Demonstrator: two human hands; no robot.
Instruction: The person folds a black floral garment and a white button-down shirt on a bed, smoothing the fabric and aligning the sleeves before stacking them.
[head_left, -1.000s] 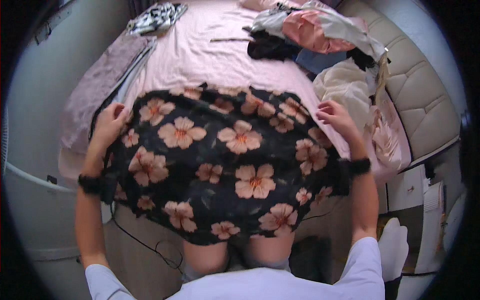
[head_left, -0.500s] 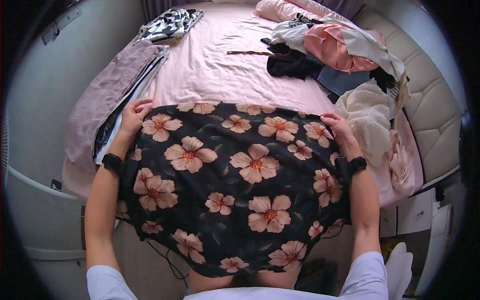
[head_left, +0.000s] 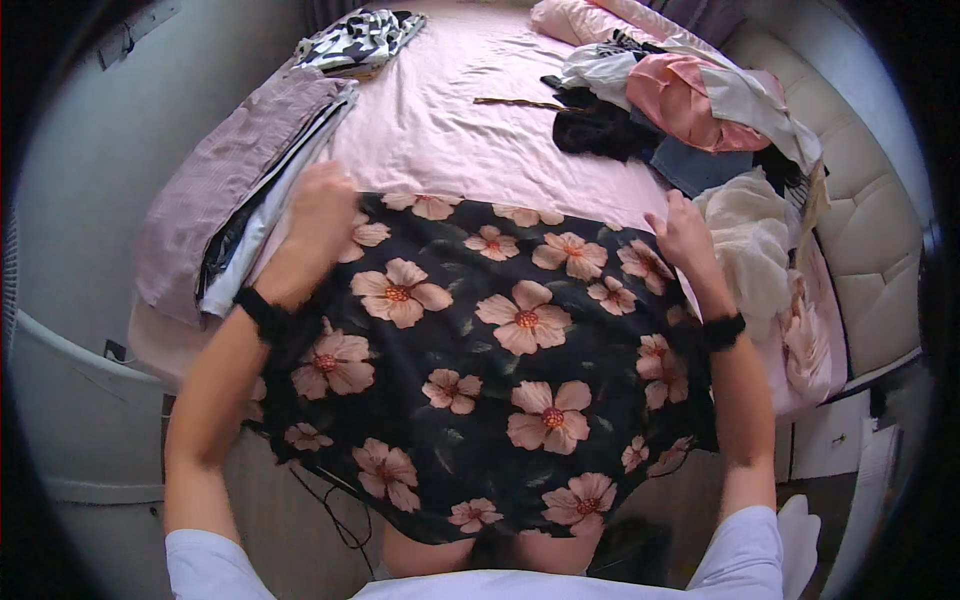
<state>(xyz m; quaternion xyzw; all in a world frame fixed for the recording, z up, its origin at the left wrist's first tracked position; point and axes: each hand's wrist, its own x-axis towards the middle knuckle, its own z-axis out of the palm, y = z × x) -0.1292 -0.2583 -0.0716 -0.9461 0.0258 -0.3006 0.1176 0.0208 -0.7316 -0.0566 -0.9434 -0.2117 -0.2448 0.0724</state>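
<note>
A black floral cloth [head_left: 465,350] spreads before the person, hiding the near edge of the pink-sheeted bed [head_left: 450,130]; its lower edge lies over the thighs [head_left: 430,556], cut off by the white shirt [head_left: 470,587]. The left hand [head_left: 325,208], blurred, hides the upper left corner; the right hand [head_left: 688,240] is at the upper right; whether either grasps fabric cannot be told

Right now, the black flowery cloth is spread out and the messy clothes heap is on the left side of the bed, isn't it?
No, wrong side: the head view shows the messy clothes heap on the right side of the bed. The black flowery cloth is spread out, yes.
</note>
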